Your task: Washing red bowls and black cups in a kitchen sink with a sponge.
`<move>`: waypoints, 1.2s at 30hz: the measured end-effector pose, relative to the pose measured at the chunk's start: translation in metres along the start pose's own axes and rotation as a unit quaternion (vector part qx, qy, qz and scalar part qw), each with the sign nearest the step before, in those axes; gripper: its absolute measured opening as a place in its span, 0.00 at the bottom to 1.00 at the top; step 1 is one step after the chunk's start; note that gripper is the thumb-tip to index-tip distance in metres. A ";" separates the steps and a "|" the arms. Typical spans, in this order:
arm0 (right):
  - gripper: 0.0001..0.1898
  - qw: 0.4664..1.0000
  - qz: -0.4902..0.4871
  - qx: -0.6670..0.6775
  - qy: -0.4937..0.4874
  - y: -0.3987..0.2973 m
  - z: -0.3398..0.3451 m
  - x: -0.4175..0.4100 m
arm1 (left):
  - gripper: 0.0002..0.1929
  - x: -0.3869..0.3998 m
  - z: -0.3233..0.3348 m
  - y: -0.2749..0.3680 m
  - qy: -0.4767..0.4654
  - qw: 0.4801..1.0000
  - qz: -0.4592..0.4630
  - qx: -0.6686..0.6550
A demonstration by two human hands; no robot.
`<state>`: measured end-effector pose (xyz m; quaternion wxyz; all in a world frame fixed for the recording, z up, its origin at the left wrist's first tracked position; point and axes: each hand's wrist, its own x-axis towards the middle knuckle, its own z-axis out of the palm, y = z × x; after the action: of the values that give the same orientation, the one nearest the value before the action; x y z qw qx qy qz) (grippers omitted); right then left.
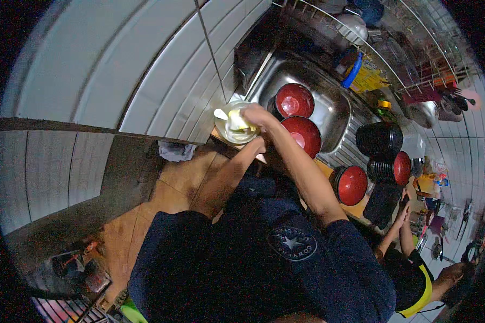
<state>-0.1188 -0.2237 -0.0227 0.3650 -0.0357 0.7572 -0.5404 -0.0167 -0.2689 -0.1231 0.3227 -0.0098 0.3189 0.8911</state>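
A round light-coloured bowl with yellowish-white contents stands at the corner beside the sink. My right hand reaches into it, its fingers on a blurred yellow item that looks like a sponge. A white handle or scoop shows at the bowl's left side. Near the bowl's lower right edge is my left hand; its fingers are partly hidden, and whether they grip the rim is unclear. Just to the right, two red bowls with dark outsides, an upper one and a lower one, lie in the metal sink.
Another red bowl sits right of the sink, near stacked dark bowls. A wire dish rack holds utensils above. White tiled wall borders the left. Another person's hands are at the right, beside a long counter.
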 end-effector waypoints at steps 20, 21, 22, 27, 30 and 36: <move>0.17 0.835 -0.157 -0.380 0.366 0.061 -0.094 -0.161 | 0.20 0.062 0.082 0.021 0.077 0.991 -0.059 -0.092; 0.17 0.862 -0.177 -0.407 0.246 0.069 -0.092 -0.155 | 0.17 0.067 0.077 0.017 0.090 0.993 -0.047 -0.059; 0.16 0.816 -0.264 -0.420 0.298 0.079 -0.082 -0.153 | 0.15 0.072 0.071 0.013 0.102 0.994 -0.035 -0.026; 0.11 0.856 -0.119 -0.461 0.204 0.091 -0.097 -0.165 | 0.23 0.069 0.090 0.022 0.141 0.986 0.068 0.064; 0.10 0.845 -0.185 -0.409 0.291 0.085 -0.096 -0.162 | 0.27 0.067 0.112 0.030 0.098 0.984 0.095 0.112; 0.17 0.889 -0.191 -0.323 0.264 0.087 -0.095 -0.157 | 0.27 0.071 0.103 0.034 0.137 0.988 0.039 0.065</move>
<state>-0.0308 -0.0424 -0.0010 0.0097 -0.1518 0.9368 -0.3150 -0.0730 -0.1895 -0.0376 0.2406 -0.0987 0.4177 0.8705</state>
